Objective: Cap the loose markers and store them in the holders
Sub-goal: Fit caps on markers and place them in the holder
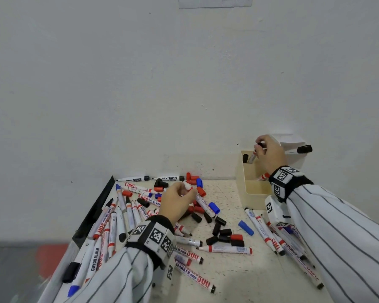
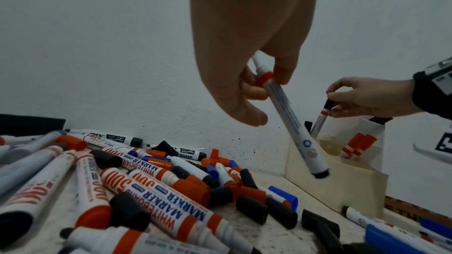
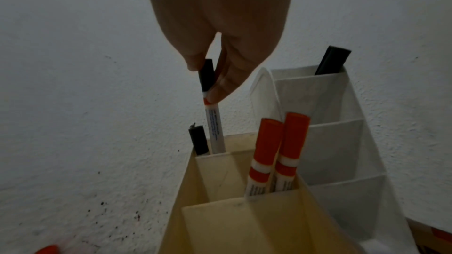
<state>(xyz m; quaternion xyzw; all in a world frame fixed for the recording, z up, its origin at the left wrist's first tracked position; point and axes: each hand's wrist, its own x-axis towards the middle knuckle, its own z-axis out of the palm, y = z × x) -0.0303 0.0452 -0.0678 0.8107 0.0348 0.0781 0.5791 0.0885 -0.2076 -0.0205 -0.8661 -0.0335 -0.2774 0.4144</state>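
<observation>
Nearest you, along the bottom of the head view, your two striped sleeves run up to the hands. Your left hand (image 1: pixel 179 200), just left of centre, is closed round an uncapped red-banded marker (image 2: pixel 291 121), pinched near the nib end so the barrel hangs slanted over the heap. Your right hand (image 1: pixel 269 154), at right of centre, pinches a black-capped marker (image 3: pixel 211 111) by its cap, its tail already inside the rear compartment of the cream holder (image 1: pixel 253 193).

What could go wrong: that marker wears a black cap over a red band (a likely colour mismatch), so it may sit loose, and holding it by the cap alone risks the barrel dropping free. If you let go while it leans, it may catch on the black-capped marker (image 3: pixel 198 140) already in that slot. The bare nib in your left hand lies close to your fingers (image 2: pixel 254 92) and could ink them, or dry out while it waits. Your right sleeve hangs over the markers at lower right and could sweep them off the tabletop (image 1: pixel 228 193).

Counts, as far as they show: two holders, the cream one and a white holder (image 3: pixel 337 138) behind it. The cream one holds two red-capped markers (image 3: pixel 278 152) in its middle slot and one black-capped one in the rear; the white one holds one black-capped marker (image 3: pixel 332 60). Loose markers and caps on the tabletop run to dozens, too overlapped to count. Loose blue caps that stand clear: three.
</observation>
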